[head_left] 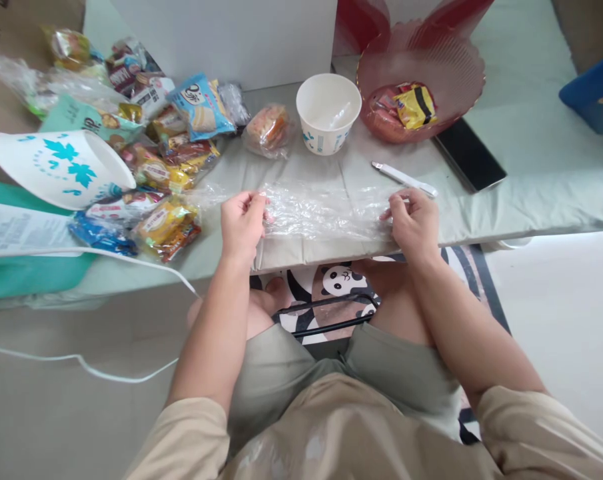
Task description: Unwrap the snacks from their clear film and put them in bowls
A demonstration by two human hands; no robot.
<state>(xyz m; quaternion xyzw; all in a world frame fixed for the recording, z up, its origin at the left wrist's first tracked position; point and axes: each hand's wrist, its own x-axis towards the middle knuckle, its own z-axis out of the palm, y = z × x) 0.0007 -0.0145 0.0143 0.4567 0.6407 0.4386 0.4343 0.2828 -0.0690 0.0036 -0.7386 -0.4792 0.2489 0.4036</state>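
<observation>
Between our hands we had crinkled transparent plastic (321, 212), sheet or bag we could not tell, spread low over the tablecloth (541, 190). Our left hand (242, 223) pinched one end between thumb and curled fingers; our right hand (415, 219) pinched the other the same way. Handling it well, we judged, called for light fingertips, an even pull and level hands, since film so thin could cling to itself or tear under a jerk.

The near edge of the table ran just our side of both hands, so slack there could slip over. Just beyond the right hand lay a slim white tool (404, 179), with the phone (471, 157) farther out to its right. Ahead, between the hands, stood a paper cup (327, 143). Wrapped snacks (164, 227) crowded the left hand's outer side, so widening the stretch seemed easier rightward, along the cloth's near strip.
</observation>
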